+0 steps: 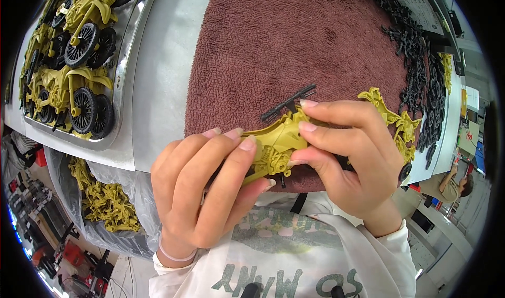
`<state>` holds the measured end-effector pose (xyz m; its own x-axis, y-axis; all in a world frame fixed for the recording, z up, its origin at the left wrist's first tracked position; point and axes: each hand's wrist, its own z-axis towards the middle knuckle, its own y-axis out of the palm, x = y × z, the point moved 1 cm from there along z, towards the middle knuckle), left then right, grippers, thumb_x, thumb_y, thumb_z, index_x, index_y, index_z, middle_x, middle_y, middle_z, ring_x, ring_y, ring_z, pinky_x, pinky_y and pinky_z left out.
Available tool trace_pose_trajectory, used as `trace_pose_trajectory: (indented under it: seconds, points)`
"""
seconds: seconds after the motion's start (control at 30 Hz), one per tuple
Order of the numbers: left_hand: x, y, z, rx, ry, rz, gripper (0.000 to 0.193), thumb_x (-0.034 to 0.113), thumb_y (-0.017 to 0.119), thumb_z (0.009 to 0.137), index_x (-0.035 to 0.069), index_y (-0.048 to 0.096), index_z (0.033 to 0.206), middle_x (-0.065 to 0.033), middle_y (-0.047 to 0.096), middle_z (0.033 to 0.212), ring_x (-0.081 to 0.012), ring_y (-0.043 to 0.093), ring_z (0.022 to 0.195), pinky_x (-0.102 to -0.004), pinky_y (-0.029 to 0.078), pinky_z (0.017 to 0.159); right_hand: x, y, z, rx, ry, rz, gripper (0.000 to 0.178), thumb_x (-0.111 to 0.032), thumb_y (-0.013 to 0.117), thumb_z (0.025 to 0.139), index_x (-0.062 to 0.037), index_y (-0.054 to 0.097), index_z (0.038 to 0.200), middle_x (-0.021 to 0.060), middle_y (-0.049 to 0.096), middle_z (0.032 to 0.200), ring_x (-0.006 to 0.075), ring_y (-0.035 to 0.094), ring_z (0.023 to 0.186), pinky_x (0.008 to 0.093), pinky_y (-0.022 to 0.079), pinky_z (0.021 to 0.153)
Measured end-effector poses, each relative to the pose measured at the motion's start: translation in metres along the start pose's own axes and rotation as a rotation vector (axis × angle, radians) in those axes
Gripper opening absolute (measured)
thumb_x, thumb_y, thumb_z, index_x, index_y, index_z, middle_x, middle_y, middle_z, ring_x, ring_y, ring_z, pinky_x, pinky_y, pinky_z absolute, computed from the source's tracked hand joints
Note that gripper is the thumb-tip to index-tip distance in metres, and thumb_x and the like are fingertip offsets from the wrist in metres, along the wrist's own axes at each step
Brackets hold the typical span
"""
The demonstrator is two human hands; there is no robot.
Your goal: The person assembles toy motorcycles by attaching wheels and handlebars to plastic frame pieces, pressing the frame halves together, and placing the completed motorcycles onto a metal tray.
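Observation:
Close to my body, over the front of the towel, I hold a yellow toy motorcycle in both hands. My left hand is closed round its left end, thumb below and fingers on top. My right hand pinches its right end between thumb and fingertips. A black handlebar piece sticks up from the motorcycle beside my right fingertips. My fingers hide both ends of the toy. Just right of my right hand lie loose yellow motorcycle body parts.
The brown towel covers the work table. Small black parts and black wheels line its right edge. A metal tray at left holds finished-looking yellow motorcycles. Below it, a plastic-lined bin contains yellow parts. Another person sits far right.

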<state>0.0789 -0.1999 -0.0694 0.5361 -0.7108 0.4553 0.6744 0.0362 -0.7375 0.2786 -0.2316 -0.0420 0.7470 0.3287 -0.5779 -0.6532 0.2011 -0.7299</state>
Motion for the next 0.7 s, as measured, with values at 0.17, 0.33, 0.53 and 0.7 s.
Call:
trace_pose_trajectory:
  seconds: [0.17,0.33,0.53,0.7]
  points:
    - [-0.007,0.000,0.003,-0.020,0.033,-0.034,0.043,0.037,0.076,0.081,0.000,0.069,0.102,-0.0137,0.069,0.102,-0.0317,0.064,0.095,-0.0404,0.052,0.085,-0.001,0.000,-0.001,0.003,-0.021,-0.035,0.031,-0.010,0.085,0.069,0.0014,0.069,0.093,0.0192,0.069,0.102,0.0277,0.068,0.087,0.0324,0.055,0.072]
    - [-0.014,0.001,0.003,-0.038,0.019,-0.128,0.043,0.035,0.077,0.079,0.000,0.069,0.102,-0.0143,0.069,0.103,-0.0330,0.064,0.097,-0.0419,0.052,0.087,-0.005,0.000,-0.003,-0.005,0.019,-0.067,0.032,-0.010,0.086,0.067,0.0006,0.069,0.091,0.0184,0.069,0.102,0.0259,0.066,0.084,0.0319,0.054,0.071]
    - [-0.013,-0.005,0.009,-0.101,-0.094,-0.214,0.042,0.026,0.081,0.072,0.000,0.069,0.103,-0.0134,0.069,0.106,-0.0330,0.064,0.102,-0.0420,0.049,0.091,-0.009,0.007,-0.007,0.070,0.097,-0.075,0.030,-0.008,0.087,0.065,-0.0013,0.068,0.088,0.0157,0.069,0.100,0.0227,0.061,0.080,0.0299,0.047,0.071]
    - [-0.013,-0.006,0.007,-0.111,-0.112,-0.223,0.040,0.019,0.081,0.070,0.002,0.069,0.104,-0.0114,0.070,0.108,-0.0311,0.063,0.104,-0.0394,0.046,0.093,-0.013,0.010,-0.005,0.066,0.139,-0.101,0.029,-0.008,0.086,0.064,-0.0019,0.068,0.086,0.0148,0.070,0.099,0.0228,0.062,0.080,0.0299,0.047,0.071]
